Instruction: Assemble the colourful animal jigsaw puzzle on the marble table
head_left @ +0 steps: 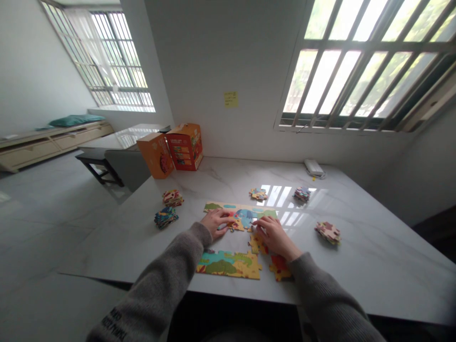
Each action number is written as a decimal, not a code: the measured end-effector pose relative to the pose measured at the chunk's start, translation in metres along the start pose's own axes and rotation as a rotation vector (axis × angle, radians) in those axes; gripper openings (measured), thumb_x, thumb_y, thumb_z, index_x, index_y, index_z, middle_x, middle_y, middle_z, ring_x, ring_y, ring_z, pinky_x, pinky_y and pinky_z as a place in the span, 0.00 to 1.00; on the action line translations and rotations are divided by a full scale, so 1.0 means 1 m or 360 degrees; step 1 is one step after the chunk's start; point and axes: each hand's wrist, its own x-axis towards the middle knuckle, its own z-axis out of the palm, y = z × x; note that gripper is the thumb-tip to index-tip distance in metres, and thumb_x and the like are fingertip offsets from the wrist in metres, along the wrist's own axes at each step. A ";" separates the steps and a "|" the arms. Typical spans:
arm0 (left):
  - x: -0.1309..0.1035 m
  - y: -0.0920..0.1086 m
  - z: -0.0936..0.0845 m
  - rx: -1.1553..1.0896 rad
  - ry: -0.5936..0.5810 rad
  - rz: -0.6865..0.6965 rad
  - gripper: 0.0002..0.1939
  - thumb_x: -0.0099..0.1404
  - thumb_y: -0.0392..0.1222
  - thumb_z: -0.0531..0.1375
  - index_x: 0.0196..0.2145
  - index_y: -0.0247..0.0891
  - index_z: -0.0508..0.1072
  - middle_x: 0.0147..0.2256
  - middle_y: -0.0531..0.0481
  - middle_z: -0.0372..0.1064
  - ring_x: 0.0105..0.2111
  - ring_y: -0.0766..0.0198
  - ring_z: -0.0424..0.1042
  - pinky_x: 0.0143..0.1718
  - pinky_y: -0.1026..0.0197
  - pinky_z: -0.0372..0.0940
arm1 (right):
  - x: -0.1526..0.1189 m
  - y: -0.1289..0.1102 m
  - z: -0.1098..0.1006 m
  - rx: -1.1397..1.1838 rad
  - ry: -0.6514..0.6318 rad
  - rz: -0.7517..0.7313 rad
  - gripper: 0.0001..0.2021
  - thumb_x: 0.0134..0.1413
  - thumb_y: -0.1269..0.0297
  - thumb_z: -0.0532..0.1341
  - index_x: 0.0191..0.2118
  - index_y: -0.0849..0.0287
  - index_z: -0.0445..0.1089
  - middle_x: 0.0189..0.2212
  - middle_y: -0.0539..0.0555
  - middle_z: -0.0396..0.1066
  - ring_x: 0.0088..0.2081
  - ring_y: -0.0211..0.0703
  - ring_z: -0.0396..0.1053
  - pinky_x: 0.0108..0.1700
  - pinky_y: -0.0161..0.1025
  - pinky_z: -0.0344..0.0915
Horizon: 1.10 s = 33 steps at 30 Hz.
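Observation:
A partly joined jigsaw puzzle (pixel 245 216) with a blue elephant lies on the white marbled table. My left hand (pixel 216 223) rests on its left part, fingers stretched over the pieces and thumb apart. At its right part, my right hand (pixel 274 233) has its fingers bent together around a puzzle piece, mostly hidden beneath them. Below the right hand lie yellow and orange pieces (pixel 280 268), partly covered by the wrist. Nearer the front edge is a joined strip (pixel 230 265) with a green crocodile and bushes. Bare tabletop shows between the upper section and this strip.
Piles of puzzle pieces lie left (pixel 166 217), back left (pixel 173 197), behind the puzzle (pixel 258 193), back right (pixel 302 194) and right (pixel 328 232). Two orange boxes (pixel 185 147) stand at the back left. A white device with a cable (pixel 313 167) sits by the wall.

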 end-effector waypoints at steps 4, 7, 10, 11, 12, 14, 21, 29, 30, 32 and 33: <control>0.000 -0.003 0.002 0.0026 0.0000 0.0016 0.19 0.64 0.40 0.60 0.52 0.50 0.77 0.51 0.47 0.69 0.52 0.52 0.64 0.56 0.49 0.59 | 0.012 -0.017 -0.005 -0.0110 -0.0065 -0.0229 0.13 0.65 0.67 0.57 0.51 0.51 0.73 0.46 0.57 0.73 0.49 0.52 0.66 0.52 0.50 0.64; 0.000 -0.001 0.002 0.0033 -0.0001 0.0034 0.19 0.64 0.40 0.60 0.53 0.50 0.76 0.53 0.47 0.68 0.52 0.51 0.64 0.56 0.49 0.59 | 0.026 -0.030 -0.004 -0.0111 -0.0129 -0.0415 0.19 0.63 0.67 0.58 0.58 0.51 0.68 0.53 0.58 0.70 0.54 0.53 0.64 0.55 0.51 0.64; -0.001 0.002 -0.001 0.0024 -0.0003 0.0032 0.19 0.64 0.41 0.59 0.52 0.48 0.76 0.54 0.47 0.68 0.52 0.51 0.64 0.57 0.49 0.59 | 0.036 -0.036 0.003 -0.0106 -0.0186 -0.0491 0.19 0.63 0.65 0.60 0.59 0.50 0.68 0.55 0.58 0.69 0.55 0.53 0.64 0.57 0.53 0.64; -0.001 0.002 -0.002 0.0015 0.0005 0.0025 0.19 0.64 0.41 0.60 0.53 0.48 0.75 0.54 0.46 0.68 0.53 0.51 0.64 0.58 0.49 0.59 | 0.038 -0.036 0.005 -0.0106 -0.0198 -0.0488 0.18 0.63 0.64 0.60 0.57 0.50 0.69 0.55 0.57 0.70 0.55 0.53 0.65 0.57 0.53 0.64; -0.001 0.001 -0.003 0.0006 0.0018 0.0012 0.21 0.64 0.42 0.60 0.55 0.47 0.74 0.54 0.46 0.68 0.53 0.51 0.64 0.58 0.48 0.58 | 0.039 -0.036 0.007 -0.0105 -0.0208 -0.0481 0.17 0.63 0.64 0.60 0.56 0.50 0.69 0.54 0.57 0.71 0.55 0.52 0.65 0.57 0.53 0.64; -0.003 -0.004 -0.006 -0.0002 0.0063 -0.0061 0.25 0.63 0.45 0.61 0.58 0.45 0.71 0.55 0.44 0.67 0.55 0.50 0.63 0.60 0.48 0.57 | 0.040 -0.032 0.009 -0.0076 -0.0224 -0.0483 0.16 0.63 0.65 0.59 0.55 0.50 0.70 0.54 0.56 0.72 0.55 0.51 0.65 0.57 0.52 0.64; -0.014 -0.036 -0.021 0.0085 0.0304 -0.0694 0.19 0.66 0.45 0.58 0.54 0.44 0.73 0.53 0.44 0.66 0.53 0.52 0.64 0.58 0.49 0.59 | 0.035 0.026 -0.015 0.0090 0.0135 -0.0185 0.15 0.65 0.64 0.56 0.55 0.52 0.70 0.52 0.58 0.72 0.53 0.52 0.66 0.56 0.52 0.64; -0.019 -0.039 -0.027 0.0136 0.0213 -0.0942 0.18 0.67 0.48 0.57 0.53 0.46 0.74 0.50 0.45 0.70 0.51 0.49 0.65 0.53 0.48 0.60 | 0.008 0.077 -0.013 -0.0288 0.0156 0.0206 0.16 0.61 0.59 0.60 0.53 0.55 0.72 0.48 0.61 0.70 0.48 0.55 0.66 0.51 0.50 0.63; -0.018 -0.038 -0.027 0.0141 0.0213 -0.0943 0.18 0.67 0.48 0.57 0.53 0.46 0.74 0.50 0.45 0.70 0.51 0.49 0.65 0.53 0.48 0.60 | 0.007 0.078 -0.011 -0.0286 0.0157 0.0206 0.16 0.61 0.59 0.59 0.52 0.55 0.72 0.48 0.60 0.70 0.48 0.54 0.66 0.50 0.49 0.63; -0.018 -0.036 -0.027 0.0140 0.0211 -0.0940 0.18 0.66 0.48 0.57 0.53 0.45 0.74 0.50 0.46 0.71 0.51 0.48 0.65 0.52 0.48 0.60 | 0.006 0.077 -0.009 -0.0281 0.0164 0.0215 0.15 0.62 0.59 0.59 0.51 0.55 0.72 0.47 0.60 0.71 0.48 0.54 0.67 0.50 0.48 0.62; -0.017 -0.035 -0.028 0.0135 0.0206 -0.0941 0.18 0.67 0.48 0.57 0.52 0.45 0.74 0.50 0.46 0.71 0.51 0.48 0.65 0.52 0.48 0.61 | 0.005 0.077 -0.008 -0.0280 0.0166 0.0221 0.14 0.62 0.59 0.58 0.51 0.55 0.73 0.47 0.60 0.71 0.48 0.53 0.67 0.50 0.48 0.62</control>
